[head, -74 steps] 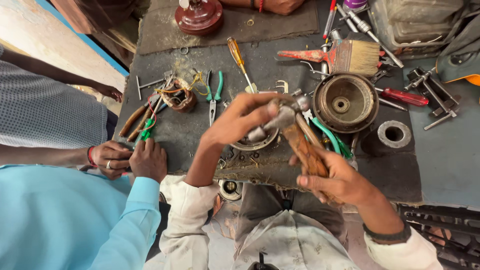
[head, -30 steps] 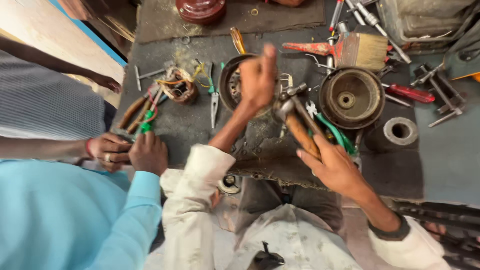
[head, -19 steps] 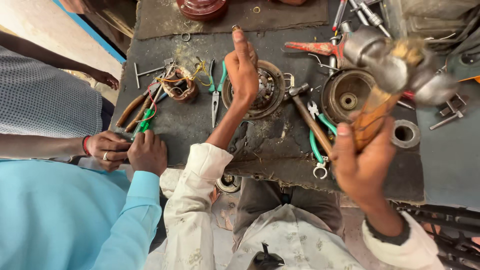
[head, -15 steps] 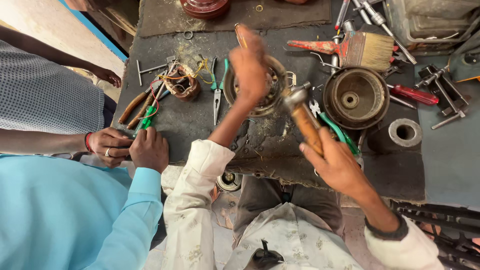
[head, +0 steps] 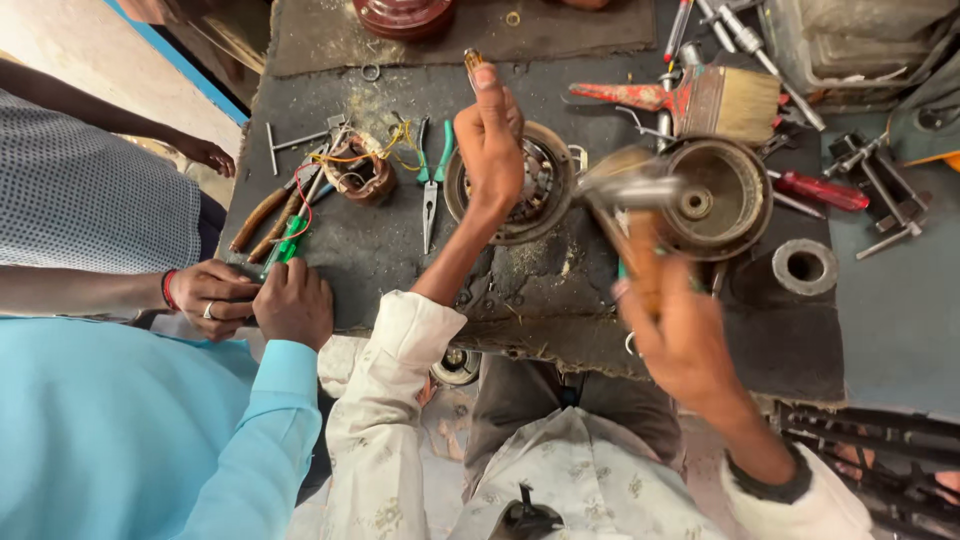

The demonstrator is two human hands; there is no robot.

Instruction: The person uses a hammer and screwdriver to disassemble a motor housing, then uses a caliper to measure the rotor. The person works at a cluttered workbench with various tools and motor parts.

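My left hand [head: 492,140] is closed around a thin tool with a yellowish handle [head: 473,58], held upright over a round metal motor part with copper windings [head: 535,180] on the dark bench. My right hand [head: 672,325] grips the wooden handle of a hammer [head: 628,195], blurred in motion, its metal head beside a round metal housing [head: 715,195].
Pliers with green handles [head: 432,170], a coil with coloured wires [head: 358,170], a paintbrush [head: 720,98], a red-handled screwdriver [head: 820,190] and a metal ring [head: 803,266] lie on the bench. Two other people's hands [head: 262,297] rest at the bench's left edge.
My left hand lifted from the motor part and now holds the thin tool upright over it. My right hand has been swinging the hammer up and down.
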